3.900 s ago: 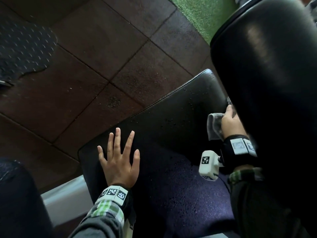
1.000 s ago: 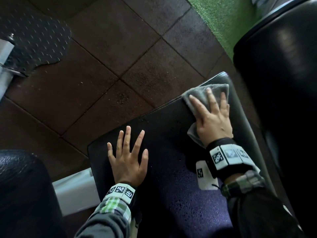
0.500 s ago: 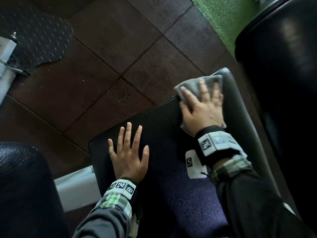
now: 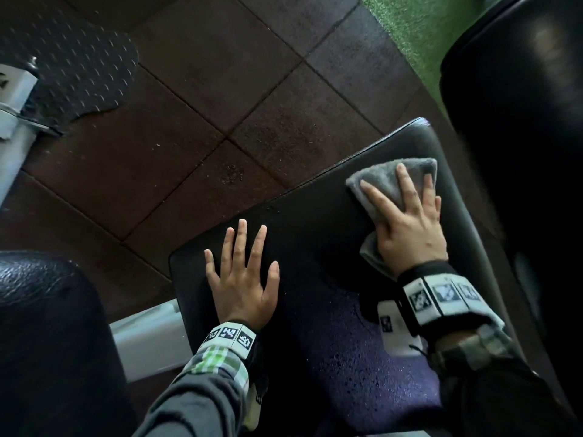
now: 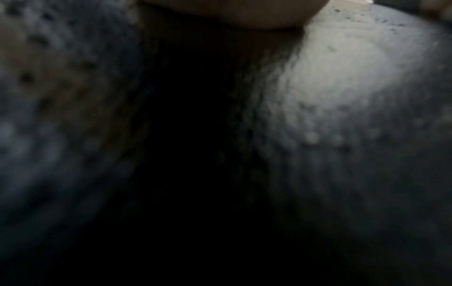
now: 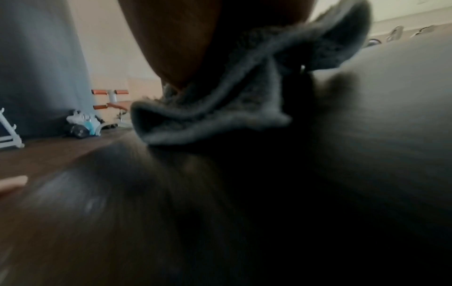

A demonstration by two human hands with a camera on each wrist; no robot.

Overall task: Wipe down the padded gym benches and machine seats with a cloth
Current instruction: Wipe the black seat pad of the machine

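Pressing cloth [image 4: 391, 184] flat, right hand [image 4: 410, 234] drawn back from seat [image 4: 315, 222] corner | left hand [image 4: 243, 279] spread, unmoved

- Two hands are showing: the left hand [image 4: 243, 285] is lying flat, the right hand [image 4: 410, 228] is pressing on cloth.
- One grey cloth [image 4: 391, 181] is lying on a pad.
- Three black pads are showing: the seat pad [image 4: 315, 234], a back pad [image 4: 517, 127], a corner pad [image 4: 47, 326].
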